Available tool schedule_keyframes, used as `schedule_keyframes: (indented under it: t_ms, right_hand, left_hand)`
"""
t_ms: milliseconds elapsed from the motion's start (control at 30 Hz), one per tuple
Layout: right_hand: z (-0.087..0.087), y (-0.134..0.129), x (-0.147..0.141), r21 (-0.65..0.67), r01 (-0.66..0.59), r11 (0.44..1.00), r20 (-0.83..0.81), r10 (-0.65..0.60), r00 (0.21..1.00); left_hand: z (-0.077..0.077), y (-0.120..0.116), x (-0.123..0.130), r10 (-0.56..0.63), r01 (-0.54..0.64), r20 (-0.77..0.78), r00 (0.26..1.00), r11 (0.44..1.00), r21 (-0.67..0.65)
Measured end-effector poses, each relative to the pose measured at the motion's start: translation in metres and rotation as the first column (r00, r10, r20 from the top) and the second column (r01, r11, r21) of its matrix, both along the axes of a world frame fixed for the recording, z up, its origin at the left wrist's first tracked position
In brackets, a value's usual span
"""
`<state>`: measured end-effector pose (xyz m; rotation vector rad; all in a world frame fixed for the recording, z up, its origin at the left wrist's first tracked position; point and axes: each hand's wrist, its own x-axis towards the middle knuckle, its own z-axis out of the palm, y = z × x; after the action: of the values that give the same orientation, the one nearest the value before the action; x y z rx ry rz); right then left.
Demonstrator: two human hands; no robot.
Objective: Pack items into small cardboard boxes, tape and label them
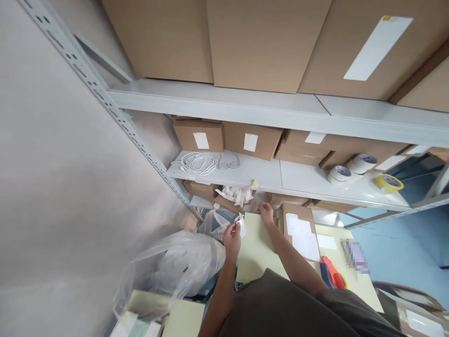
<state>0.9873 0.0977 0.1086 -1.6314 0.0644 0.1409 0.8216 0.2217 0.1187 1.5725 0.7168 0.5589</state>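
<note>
My left hand (232, 236) is closed on a small white piece (242, 225), too small to identify, at the left edge of the pale yellow table (257, 248). Over the table's far edge, my right hand (265, 212) has its fingers together near the lower shelf; whatever they hold, if anything, is too small to make out. Just beyond both hands, an open carton holds crumpled white strips (237, 194). Right of my right forearm stands a cardboard box (301, 229) with white labels.
A shelf (245, 174) carries a coiled white cable (199, 164), glasses, tape rolls (339, 173) and boxes. Large plastic bags (185, 262) bulge at the left. A red and blue tape dispenser (331, 273) and a blurred phone-like item (356, 255) lie on the right.
</note>
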Motion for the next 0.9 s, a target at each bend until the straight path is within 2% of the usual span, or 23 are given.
schedule_keyframes:
  t_ms: [100,167,267,333,400,467,500,533,633,700,733,800,900]
  right_hand:
    - [-0.002,-0.036,-0.042,0.063,-0.050,0.997,-0.102,0.056,0.993]
    - [0.003,-0.060,-0.063,0.102,-0.071,0.992,-0.159,0.086,0.984]
    - [0.013,-0.096,-0.079,0.195,-0.055,0.979,-0.238,0.102,0.966]
    - [0.017,-0.120,-0.082,0.244,-0.023,0.969,-0.259,0.088,0.962]
    - [0.016,-0.145,-0.081,0.259,0.057,0.964,-0.268,0.015,0.963]
    - [0.010,-0.170,-0.081,0.268,0.168,0.949,-0.300,-0.084,0.950]
    - [0.006,-0.182,-0.082,0.280,0.218,0.935,-0.328,-0.120,0.937]
    - [0.002,-0.193,-0.083,0.300,0.255,0.919,-0.360,-0.138,0.923]
    - [-0.012,-0.216,-0.088,0.379,0.295,0.877,-0.444,-0.108,0.890]
    - [-0.021,-0.224,-0.092,0.417,0.295,0.860,-0.476,-0.070,0.877]
    - [-0.026,-0.226,-0.094,0.420,0.289,0.860,-0.485,-0.057,0.873]
    - [-0.037,-0.229,-0.097,0.376,0.263,0.888,-0.484,-0.054,0.873]
    - [-0.054,-0.233,-0.097,0.215,0.202,0.955,-0.423,-0.096,0.901]
  left_hand:
    - [0.002,-0.018,0.022,-0.104,0.100,0.027,0.994,0.986,0.133]
    - [0.003,-0.039,0.036,-0.214,0.195,0.048,0.976,0.948,0.251]
    - [0.001,-0.081,0.051,-0.368,0.316,0.038,0.929,0.841,0.440]
    - [-0.003,-0.110,0.055,-0.421,0.353,0.005,0.907,0.766,0.537]
    - [-0.007,-0.135,0.055,-0.482,0.407,-0.032,0.876,0.700,0.587]
    - [-0.012,-0.154,0.054,-0.571,0.496,-0.062,0.818,0.648,0.578]
    - [-0.016,-0.162,0.054,-0.597,0.533,-0.071,0.799,0.649,0.542]
    - [-0.020,-0.168,0.053,-0.598,0.555,-0.073,0.798,0.682,0.477]
    - [-0.035,-0.184,0.055,-0.502,0.505,-0.062,0.863,0.856,0.110]
    - [-0.045,-0.192,0.057,-0.464,0.457,-0.054,0.884,0.883,-0.107]
    - [-0.050,-0.196,0.057,-0.459,0.446,-0.054,0.887,0.881,-0.158]
    - [-0.058,-0.201,0.057,-0.438,0.423,-0.078,0.896,0.893,-0.150]
    - [-0.068,-0.205,0.056,-0.393,0.390,-0.143,0.908,0.919,-0.053]
